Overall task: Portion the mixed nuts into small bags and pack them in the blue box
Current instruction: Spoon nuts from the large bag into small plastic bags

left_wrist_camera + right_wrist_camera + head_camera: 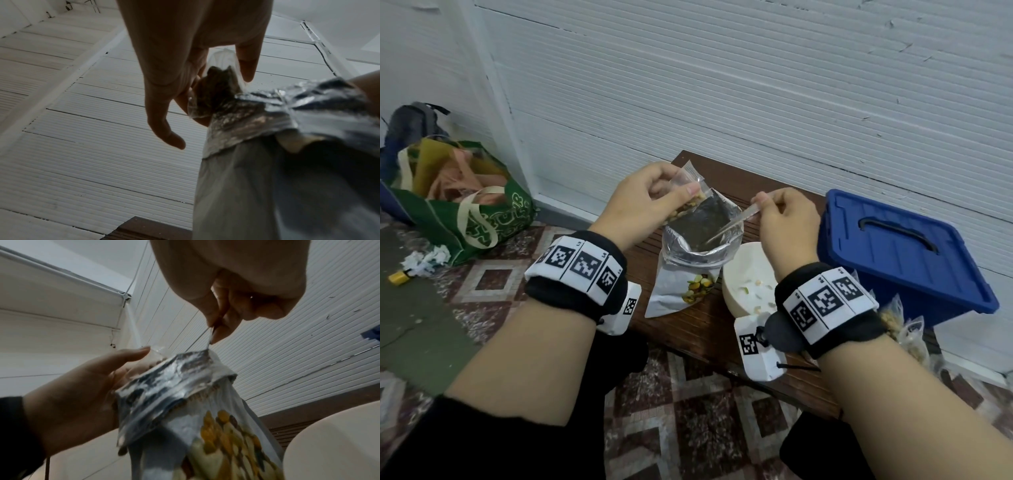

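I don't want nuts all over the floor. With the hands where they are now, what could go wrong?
1. The left hand pinches the small clear bag by its top while it holds nuts; a tilt could spill them.
2. The right hand works a clear spoon inside the tall foil pouch, which nothing steadies; a tug could topple it off the bench.
3. The blue box has its lid on, so filled bags could pile up beside it.

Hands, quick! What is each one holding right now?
Left hand: closed, pinching a small clear bag with nuts in it.
Right hand: closed, pinching a clear spoon dipped into the nut pouch.
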The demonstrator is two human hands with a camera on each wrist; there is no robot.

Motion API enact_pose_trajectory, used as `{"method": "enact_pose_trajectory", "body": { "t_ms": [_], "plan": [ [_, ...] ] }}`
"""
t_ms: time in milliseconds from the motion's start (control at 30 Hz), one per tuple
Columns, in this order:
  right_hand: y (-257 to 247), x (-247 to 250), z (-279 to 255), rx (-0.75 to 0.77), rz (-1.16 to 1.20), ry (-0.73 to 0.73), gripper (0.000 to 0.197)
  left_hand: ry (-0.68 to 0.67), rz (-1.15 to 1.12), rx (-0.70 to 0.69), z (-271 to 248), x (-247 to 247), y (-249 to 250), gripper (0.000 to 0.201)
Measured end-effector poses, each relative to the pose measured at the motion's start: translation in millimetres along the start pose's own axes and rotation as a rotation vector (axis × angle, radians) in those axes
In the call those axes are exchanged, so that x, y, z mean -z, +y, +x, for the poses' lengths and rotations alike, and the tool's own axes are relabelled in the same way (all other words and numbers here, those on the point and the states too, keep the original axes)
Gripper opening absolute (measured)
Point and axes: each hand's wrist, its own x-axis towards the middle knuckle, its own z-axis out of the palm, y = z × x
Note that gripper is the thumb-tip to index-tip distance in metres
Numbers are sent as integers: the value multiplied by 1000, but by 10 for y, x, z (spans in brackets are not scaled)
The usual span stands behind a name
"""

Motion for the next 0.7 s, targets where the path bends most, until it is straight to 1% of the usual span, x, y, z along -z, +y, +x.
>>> {"method": "enact_pose_trajectory", "body": {
  "t_ms": [67,133,267,433,533,700],
  "plan": [
    [14,34,60,-51,-5,71,22,1,2,0,-3,4,5,12],
    [33,64,116,-96,-9,108,23,1,9,0,-8,4,11,13],
    [58,130,191,-159,17,115,25,11,11,-13,-16,6,29,16],
    [17,273,262,-180,8,147,28,33,-3,-22,-27,80,47,17],
    [-40,408,367,-159,9,192,24,26,2,-31,-35,116,39,28],
    [-170,591,526,-108,40,257,26,-17,85,-38,-58,71,50,49]
  ]
}}
